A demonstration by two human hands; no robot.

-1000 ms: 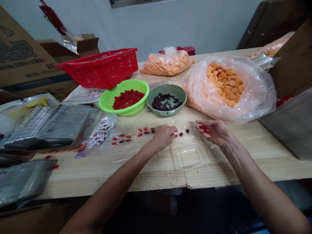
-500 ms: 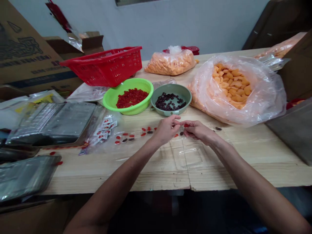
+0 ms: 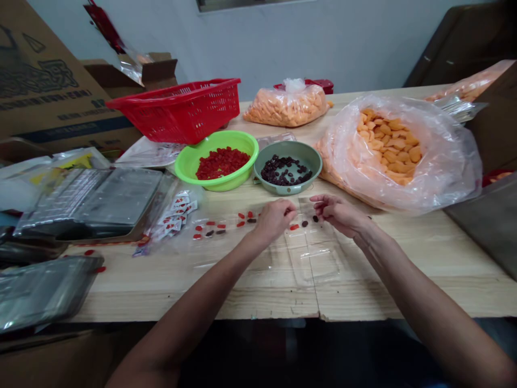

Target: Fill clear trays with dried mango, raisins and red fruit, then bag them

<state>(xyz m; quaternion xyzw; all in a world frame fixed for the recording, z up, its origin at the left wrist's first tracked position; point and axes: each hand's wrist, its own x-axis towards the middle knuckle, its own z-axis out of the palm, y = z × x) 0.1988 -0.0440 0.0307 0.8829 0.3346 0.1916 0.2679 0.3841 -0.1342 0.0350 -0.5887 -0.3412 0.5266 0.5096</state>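
Observation:
My left hand (image 3: 277,217) is closed, its fingers curled down over a row of clear plastic trays (image 3: 321,264); whatever it may hold is hidden. To its right my right hand (image 3: 338,216) hovers with fingers loosely apart, and nothing shows between them. Just under its fingertips is a dark dried-fruit-like piece (image 3: 315,219). Between the hands lie a red piece (image 3: 294,227) and another dark piece (image 3: 304,223). Farther left, several red pieces (image 3: 221,226) and dark pieces (image 3: 220,231) sit in the clear trays.
Behind the hands stand a green bowl (image 3: 238,180) of red pieces and a grey-green bowl (image 3: 288,189) of dark ones. An open bag (image 3: 448,156) of orange pieces is at right. Left are small sachets (image 3: 177,213), stacked plastic trays (image 3: 117,196) and a red basket (image 3: 181,113).
My hands, close together before, have moved apart; the right has shifted slightly right. The red piece seen at the right fingers is out of sight. The view has shifted slightly.

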